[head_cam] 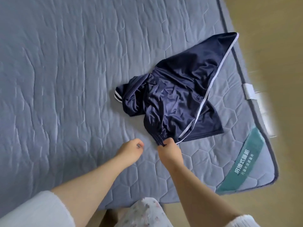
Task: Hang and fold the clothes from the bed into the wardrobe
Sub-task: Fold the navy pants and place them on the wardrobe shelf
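Head view, one moment, items listed.

1. Right hand (169,150): fingers and thumb curled tight, pinching the gathered elastic waistband (161,139) at the near end of the clothes. The forearm reaches in from the lower right.

2. Left hand (131,149): fingers curled in toward the palm, nothing visible in them. It sits low over bare mattress just left of the right hand, apart from the fabric. Contact with the mattress cannot be told.

3. Navy sports clothes (177,95): shiny dark blue cloth, crumpled in one heap on the right part of the bed. White piping (213,74) runs from the waistband up to the far tip of the heap. A cuff with white stripes (117,95) pokes out on the left side. The count of garments in the heap cannot be told.

4. Mattress (65,79): blue-grey, quilted. Its right edge passes just beside the far tip of the heap. A wide stretch of bare quilting lies to the left of the clothes and beyond them, and a narrower strip lies between the heap and the near corner.

5. Green label (242,164): printed band across the near right corner of the mattress.

6. White strap (250,92): on the right mattress edge, near the heap.

7. Floor (278,46): tan, past the right edge.
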The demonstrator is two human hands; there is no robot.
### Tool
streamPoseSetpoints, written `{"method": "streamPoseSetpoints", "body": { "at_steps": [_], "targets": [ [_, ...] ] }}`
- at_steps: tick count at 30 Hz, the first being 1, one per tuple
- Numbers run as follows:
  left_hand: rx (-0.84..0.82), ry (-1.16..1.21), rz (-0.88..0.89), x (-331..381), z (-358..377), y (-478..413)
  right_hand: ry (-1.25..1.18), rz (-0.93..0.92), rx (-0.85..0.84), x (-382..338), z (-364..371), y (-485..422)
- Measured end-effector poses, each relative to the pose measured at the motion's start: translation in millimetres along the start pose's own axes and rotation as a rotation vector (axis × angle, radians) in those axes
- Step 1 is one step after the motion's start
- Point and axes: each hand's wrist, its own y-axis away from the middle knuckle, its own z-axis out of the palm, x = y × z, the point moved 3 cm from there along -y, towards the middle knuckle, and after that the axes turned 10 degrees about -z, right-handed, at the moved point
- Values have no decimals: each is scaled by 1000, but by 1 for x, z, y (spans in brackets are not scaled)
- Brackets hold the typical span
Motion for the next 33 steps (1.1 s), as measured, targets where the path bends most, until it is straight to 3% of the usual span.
{"method": "streamPoseSetpoints", "body": {
  "at_steps": [10, 14, 21, 27, 33],
  "targets": [
    [-52, 80, -58, -7, 54, -59, 759, -208, -50, 48, 29, -90],
    [-41, 126, -55, -12, 51, -74, 1016, -354, 38, 57, 29, -105],
    [-8, 121, -44, -27, 30, -67, 825, -446, 50, 36, 20, -89],
    [11, 159, 69, -26, 1, -26, 772, -535, 200, -19, 14, -39],
    [171, 300, 125, -42, -66, 24, 885, -830, 444, -111, 9, 38]
  ]
}}
